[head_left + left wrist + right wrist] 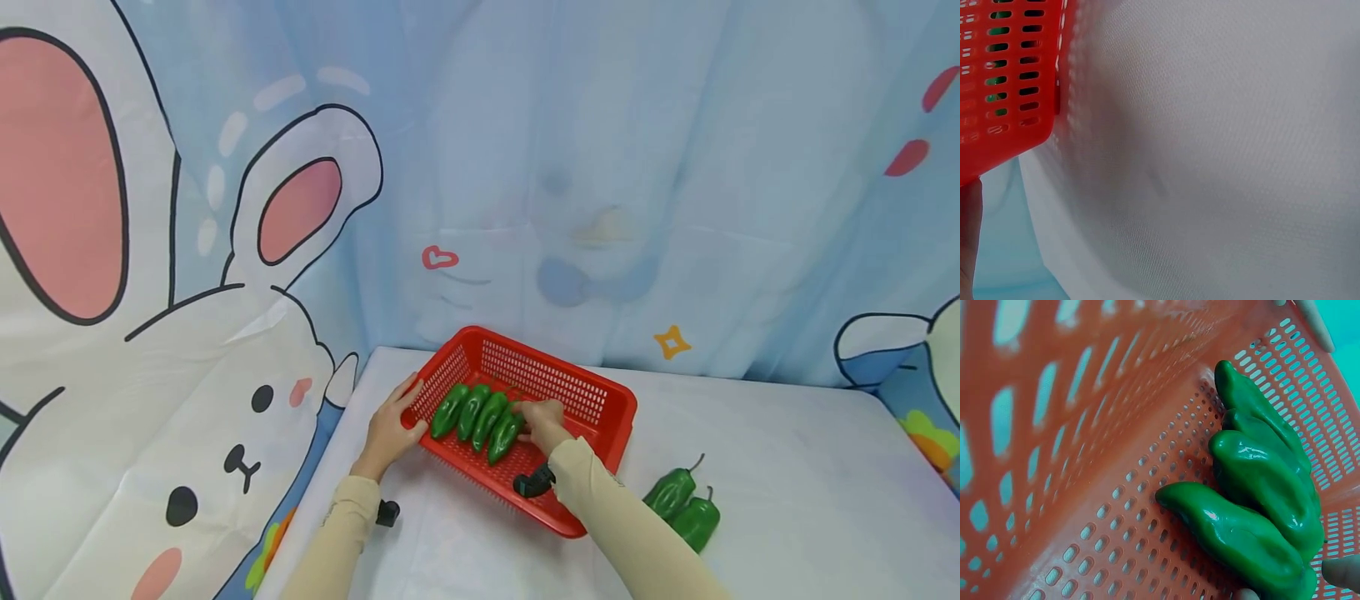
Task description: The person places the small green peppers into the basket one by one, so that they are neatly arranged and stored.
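A red plastic basket (480, 481) with slotted walls sits at an angle on the white table. Several green peppers (448, 411) lie side by side in its left part. My left hand (392, 429) holds the basket's left end, its fingers over the rim; a bit of that hand shows in the left wrist view below the basket wall (1016, 134). Inside the basket, my right hand (546, 423) has its fingers at the stem end of the rightmost pepper (1235, 534), a fingertip on either side. That pepper rests on the perforated floor, its tip pointing toward me.
Two more green peppers (695, 523) with long stems lie on the table (787, 467) right of the basket, partly behind my right sleeve (637, 533). A printed cloth backdrop (637, 167) hangs behind the table, and a rabbit print (217, 400) covers the left side.
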Available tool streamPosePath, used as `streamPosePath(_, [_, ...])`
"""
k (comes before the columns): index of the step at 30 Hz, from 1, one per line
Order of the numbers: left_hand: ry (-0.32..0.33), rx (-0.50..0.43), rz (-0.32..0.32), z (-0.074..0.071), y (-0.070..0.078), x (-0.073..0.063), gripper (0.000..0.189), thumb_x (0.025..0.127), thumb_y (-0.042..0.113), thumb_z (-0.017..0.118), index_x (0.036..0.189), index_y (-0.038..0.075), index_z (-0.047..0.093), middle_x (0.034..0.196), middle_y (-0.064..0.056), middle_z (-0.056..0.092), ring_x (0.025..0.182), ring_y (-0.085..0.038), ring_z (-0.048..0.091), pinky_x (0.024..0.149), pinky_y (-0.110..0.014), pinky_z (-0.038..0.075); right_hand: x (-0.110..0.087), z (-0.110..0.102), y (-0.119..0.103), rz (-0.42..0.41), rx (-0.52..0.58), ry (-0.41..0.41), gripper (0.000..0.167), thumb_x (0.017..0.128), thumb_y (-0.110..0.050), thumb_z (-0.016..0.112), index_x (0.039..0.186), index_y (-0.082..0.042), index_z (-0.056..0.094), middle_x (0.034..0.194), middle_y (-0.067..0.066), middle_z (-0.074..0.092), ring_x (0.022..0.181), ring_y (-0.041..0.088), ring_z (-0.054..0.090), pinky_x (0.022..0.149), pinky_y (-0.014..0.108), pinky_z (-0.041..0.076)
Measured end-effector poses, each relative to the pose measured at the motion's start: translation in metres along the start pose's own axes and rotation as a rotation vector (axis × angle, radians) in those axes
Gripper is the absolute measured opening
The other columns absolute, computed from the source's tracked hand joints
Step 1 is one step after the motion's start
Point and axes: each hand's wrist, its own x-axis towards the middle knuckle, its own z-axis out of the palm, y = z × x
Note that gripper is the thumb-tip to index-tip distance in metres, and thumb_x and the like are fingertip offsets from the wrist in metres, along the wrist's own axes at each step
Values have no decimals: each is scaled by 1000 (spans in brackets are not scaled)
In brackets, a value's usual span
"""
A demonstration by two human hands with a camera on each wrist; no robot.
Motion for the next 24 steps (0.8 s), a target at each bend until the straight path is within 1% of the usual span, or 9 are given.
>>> streamPosePath(2, [-2,-1,0,1,1,-1,68,78,10,65,144,6,51,153,-4,43,135,-30,45,101,-52,45,-2,-2,-1,-1,-1,-4,44,83,-5,69,121,11,53,103,25,64,79,31,67,73,48,59])
streamPosePath(3, [-2,-3,0,1,1,-1,67,78,10,65,144,6,51,153,-5,43,135,-30,46,101,-52,45,-2,-4,-1,-10,10,-8,45,82,-4,70,120,12,52,99,25,65,75,32,68,67,47,59])
streamPosePath(5, [-1,0,2,1,2,-1,67,78,10,65,144,6,51,153,-5,43,135,-30,46,100,-53,46,-4,-6,-3,-13,10,-13,47,82,-5,70,121,12,51,98,25,66,73,32,69,65,47,59])
streamPosePath(9, [5,4,6,0,2,-1,67,78,9,65,144,6,51,152,-7,43,134,-31,47,98,-53,47,-9,-8,-9,-15,5,-7,41,84,-9,71,117,8,54,99,24,67,72,32,71,65,47,59])
streamPosePath(10, [3,7,3,0,2,-1,67,78,9,65,144,6,51,152,-7,44,134,-31,47,98,-53,46,-11,-9,-11,-7,-7,-5,37,85,-11,70,116,6,57,104,24,67,77,32,71,70,47,59])
streamPosePath(13, [-3,10,-4,-1,4,-2,67,79,9,65,144,6,51,152,-7,44,134,-31,47,99,-54,46,-15,-12,-16,-17,1,-31,28,87,-13,68,108,3,59,114,26,65,86,37,71,73,48,59])
streamPosePath(17, [-5,11,0,-3,5,-3,66,79,9,66,144,6,52,152,-7,44,133,-32,48,98,-54,46,-22,-17,-25,-51,26,-95,24,90,-15,64,107,1,57,129,26,57,101,44,66,78,52,57])
streamPosePath(21, [-2,4,12,-4,6,-2,67,78,8,67,143,6,52,152,-8,44,133,-32,47,98,-55,46,-29,-23,-32,-73,56,-144,26,92,-16,62,110,0,53,130,26,50,111,49,59,87,57,52])
streamPosePath(24, [-2,1,12,-4,7,-2,68,77,8,67,143,6,52,151,-9,45,134,-33,47,98,-55,46,-35,-27,-36,-85,74,-181,31,93,-16,60,116,2,52,132,29,49,116,51,56,90,59,50])
